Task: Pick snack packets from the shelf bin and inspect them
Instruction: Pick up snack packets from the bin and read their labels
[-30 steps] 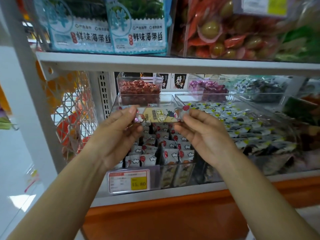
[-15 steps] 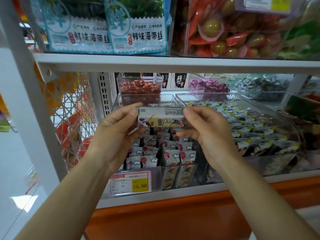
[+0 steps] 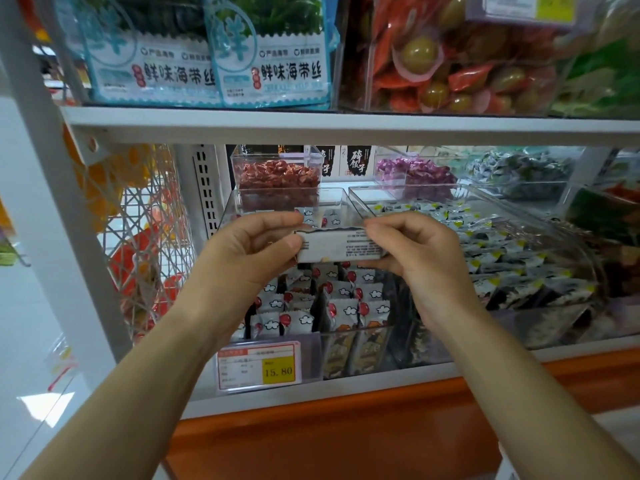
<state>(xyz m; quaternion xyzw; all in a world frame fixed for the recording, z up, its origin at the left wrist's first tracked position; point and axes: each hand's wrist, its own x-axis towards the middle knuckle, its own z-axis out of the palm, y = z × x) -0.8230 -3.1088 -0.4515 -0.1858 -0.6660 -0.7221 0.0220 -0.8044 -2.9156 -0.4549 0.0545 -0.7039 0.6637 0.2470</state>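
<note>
I hold one small snack packet (image 3: 337, 246) level between both hands, above the clear shelf bin (image 3: 311, 355). Its white printed back faces me. My left hand (image 3: 249, 251) pinches the packet's left end, and my right hand (image 3: 415, 254) pinches its right end. The bin below holds several more packets (image 3: 332, 303) with red balloons and white clouds, standing in rows. My hands hide part of the bin's middle.
A price tag (image 3: 258, 368) reading 15.80 sits on the bin's front. To the right is a wider clear bin (image 3: 540, 233) of grey packets. Red sweets (image 3: 277, 176) and purple sweets (image 3: 415, 171) stand behind. An upper shelf edge (image 3: 346, 124) hangs overhead, a wire basket (image 3: 138, 244) at left.
The packet has been rolled over between my fingers: its colourful front faced me before, and now its white printed back does. Both hands stayed in about the same place.
</note>
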